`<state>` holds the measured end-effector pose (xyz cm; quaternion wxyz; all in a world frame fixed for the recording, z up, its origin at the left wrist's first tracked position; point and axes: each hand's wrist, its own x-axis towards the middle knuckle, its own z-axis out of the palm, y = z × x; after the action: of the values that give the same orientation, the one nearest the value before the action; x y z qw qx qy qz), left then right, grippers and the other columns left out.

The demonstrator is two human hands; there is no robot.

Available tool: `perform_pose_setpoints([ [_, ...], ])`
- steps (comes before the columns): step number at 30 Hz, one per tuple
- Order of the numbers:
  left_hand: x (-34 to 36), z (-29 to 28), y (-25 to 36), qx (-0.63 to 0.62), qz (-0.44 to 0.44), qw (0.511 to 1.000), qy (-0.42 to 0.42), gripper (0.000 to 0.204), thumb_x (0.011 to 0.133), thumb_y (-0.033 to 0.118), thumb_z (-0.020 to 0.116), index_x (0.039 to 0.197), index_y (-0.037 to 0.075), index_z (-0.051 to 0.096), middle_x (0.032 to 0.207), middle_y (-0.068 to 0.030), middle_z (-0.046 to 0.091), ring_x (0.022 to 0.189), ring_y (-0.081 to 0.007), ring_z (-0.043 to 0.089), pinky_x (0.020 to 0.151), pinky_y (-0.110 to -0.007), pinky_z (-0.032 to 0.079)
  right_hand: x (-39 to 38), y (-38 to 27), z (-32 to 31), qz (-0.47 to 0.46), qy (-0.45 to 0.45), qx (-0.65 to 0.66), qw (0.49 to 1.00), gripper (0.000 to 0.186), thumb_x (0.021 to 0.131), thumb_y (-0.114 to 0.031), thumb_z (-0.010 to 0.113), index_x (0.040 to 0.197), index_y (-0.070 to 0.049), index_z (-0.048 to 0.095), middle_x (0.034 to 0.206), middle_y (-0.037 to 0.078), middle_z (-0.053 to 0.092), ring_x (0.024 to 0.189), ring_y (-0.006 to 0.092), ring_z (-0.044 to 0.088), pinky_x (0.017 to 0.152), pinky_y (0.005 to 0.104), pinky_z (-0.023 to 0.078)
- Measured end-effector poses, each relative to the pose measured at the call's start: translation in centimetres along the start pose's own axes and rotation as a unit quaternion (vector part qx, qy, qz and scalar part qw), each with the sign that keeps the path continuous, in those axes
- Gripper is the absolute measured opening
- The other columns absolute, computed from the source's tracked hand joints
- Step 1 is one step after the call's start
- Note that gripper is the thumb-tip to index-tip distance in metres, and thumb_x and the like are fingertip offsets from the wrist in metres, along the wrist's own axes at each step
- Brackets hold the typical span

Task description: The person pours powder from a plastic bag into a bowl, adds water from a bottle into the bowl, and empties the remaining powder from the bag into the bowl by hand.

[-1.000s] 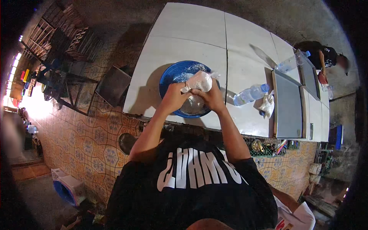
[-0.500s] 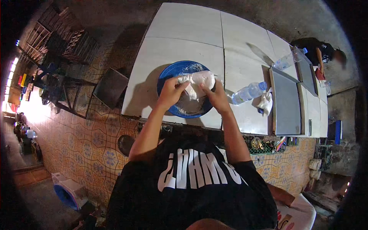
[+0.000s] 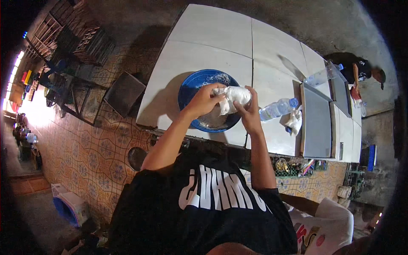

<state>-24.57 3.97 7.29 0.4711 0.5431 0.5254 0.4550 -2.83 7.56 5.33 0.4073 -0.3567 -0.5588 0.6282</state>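
Observation:
A bunched white plastic bag (image 3: 238, 96), rounded and full at its right end, is held between my two hands above a blue basin (image 3: 182, 97). My left hand (image 3: 204, 101) pinches the gathered left end of the bag. Around the fuller right end my right hand (image 3: 250, 114) is wrapped, with its thumb at the front. A loose flap of the bag hangs down over the basin. Pale powder (image 3: 211, 122) coats the basin's bottom and clings to its far inner wall. What the bag contains is hidden.
Right of the basin a clear plastic bottle (image 3: 278, 109) lies on the white tiled table (image 3: 208, 32). Past it are a crumpled white bag (image 3: 294, 122) and grey metal trays (image 3: 316, 121). Another bottle (image 3: 318, 77) lies farther off, near another person (image 3: 361, 72) at the table's far right.
The bag and both hands have shifted slightly right over the basin. My left hand has come closer to the right one, and the bag has turned a little. The whole view has tilted somewhat.

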Motion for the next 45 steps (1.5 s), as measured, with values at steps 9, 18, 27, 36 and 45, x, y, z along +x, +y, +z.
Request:
perform_pose_setpoints([
  [9,-1.2,-2.1,-2.3,0.119,0.036,0.992,-0.012,0.027,0.104,0.017,0.064,0.115,-0.006,0.071,0.093,-0.0154,0.076,0.086,-0.0137,0.071,0.076,-0.035,0.055,0.5,0.1,0.6,-0.095,0.027,-0.087,0.991,0.06,0.095,-0.001,0.074,0.146,-0.006,0.043,0.131,0.014,0.058,0.125,0.0242,0.059,0.099,0.0361,0.053],
  [18,-2.0,-2.3,-2.8,0.07,0.011,0.996,0.048,0.026,0.107,0.014,0.06,0.118,-0.006,0.072,0.104,-0.017,0.078,0.09,-0.0174,0.074,0.077,-0.033,0.061,1.7,-0.6,0.7,-0.098,-0.013,-0.096,0.99,0.056,0.092,0.007,0.071,0.141,-0.004,0.047,0.133,0.012,0.054,0.127,0.0225,0.057,0.102,0.0358,0.053],
  [27,-2.2,-0.8,-2.1,0.122,0.055,0.991,0.014,0.041,0.097,0.029,0.077,0.118,-0.005,0.069,0.1,-0.0246,0.075,0.09,-0.032,0.075,0.082,-0.042,0.055,1.8,0.2,3.1,-0.132,-0.034,-0.105,0.985,0.052,0.098,-0.002,0.073,0.142,-0.006,0.045,0.125,0.01,0.059,0.121,0.0172,0.06,0.098,0.0326,0.055],
  [36,-2.6,-1.2,-3.6,0.116,0.074,0.99,0.017,0.032,0.102,0.018,0.066,0.126,-0.003,0.064,0.098,-0.0265,0.073,0.091,-0.0345,0.075,0.081,-0.043,0.054,2.0,-1.2,3.1,-0.176,-0.074,-0.31,0.931,0.057,0.091,-0.022,0.082,0.138,-0.007,0.054,0.126,0.02,0.065,0.12,0.0412,0.064,0.101,0.0457,0.05],
  [45,-2.8,-0.2,-0.1,0.198,-0.022,0.98,-0.025,0.044,0.102,0.022,0.065,0.139,-0.001,0.058,0.114,-0.0304,0.071,0.111,-0.0487,0.067,0.093,-0.049,0.053,3.1,-0.7,3.1,-0.192,-0.039,-0.28,0.94,0.044,0.093,-0.027,0.081,0.126,-0.006,0.06,0.111,0.019,0.07,0.103,0.041,0.071,0.086,0.043,0.055],
])
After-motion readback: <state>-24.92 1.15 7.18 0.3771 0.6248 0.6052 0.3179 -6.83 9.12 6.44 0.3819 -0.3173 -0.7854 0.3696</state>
